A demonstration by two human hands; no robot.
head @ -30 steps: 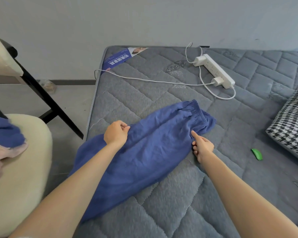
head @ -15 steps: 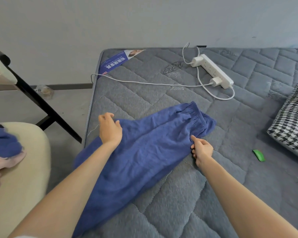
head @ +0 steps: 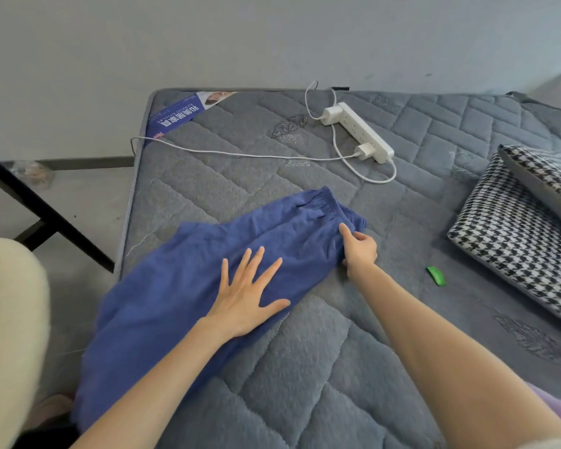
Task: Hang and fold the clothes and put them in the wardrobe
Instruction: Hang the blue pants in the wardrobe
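Observation:
Blue trousers (head: 188, 280) lie stretched across the grey quilted mattress (head: 321, 367), with the elastic waistband at the upper right and the legs hanging over the left edge. My left hand (head: 246, 296) lies flat on the middle of the trousers with its fingers spread, holding nothing. My right hand (head: 358, 249) pinches the fabric at the trousers' near edge, just below the waistband.
A white power strip (head: 360, 132) with a plugged charger and a long white cable lies at the back of the mattress. A houndstooth cushion (head: 512, 234) sits at the right, a small green item (head: 436, 275) near it. A cream chair (head: 10, 335) stands at the left.
My left hand let go of the far edge of the trousers, moved toward me and now lies flat and spread on the fabric. My right hand keeps its pinch near the waistband.

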